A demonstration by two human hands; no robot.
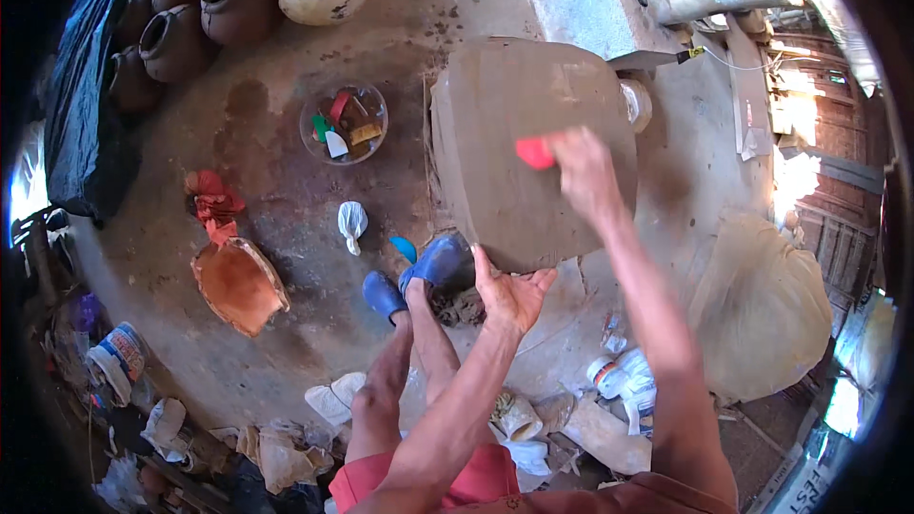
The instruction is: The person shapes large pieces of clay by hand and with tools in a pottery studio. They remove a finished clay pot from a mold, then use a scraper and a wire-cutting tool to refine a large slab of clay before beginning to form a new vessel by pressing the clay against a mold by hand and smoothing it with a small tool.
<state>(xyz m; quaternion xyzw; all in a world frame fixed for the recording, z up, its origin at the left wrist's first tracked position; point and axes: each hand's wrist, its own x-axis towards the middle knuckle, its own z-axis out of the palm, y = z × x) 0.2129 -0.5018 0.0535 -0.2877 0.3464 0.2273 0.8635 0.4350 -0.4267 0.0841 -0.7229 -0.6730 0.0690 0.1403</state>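
Glass bowl (344, 123) holds coloured scrapers; clay pots (195, 9) empty.

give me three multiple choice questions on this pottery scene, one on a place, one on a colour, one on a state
1. Where does the clear glass bowl of small tools sit?
A. on the floor left of the big grey clay block
B. on top of the block
C. beside the pale sack

2. What colour is the small flat scraper in the right hand?
A. blue
B. red
C. white

3. How is the left hand?
A. clenched round a tool
B. open, palm up, empty, at the block's near edge
C. resting on a dark pot

Answers: 1 A, the bowl stands on bare ground left of the block. 2 B, the scraper pressed to the clay is red. 3 B, its fingers are spread and hold nothing.
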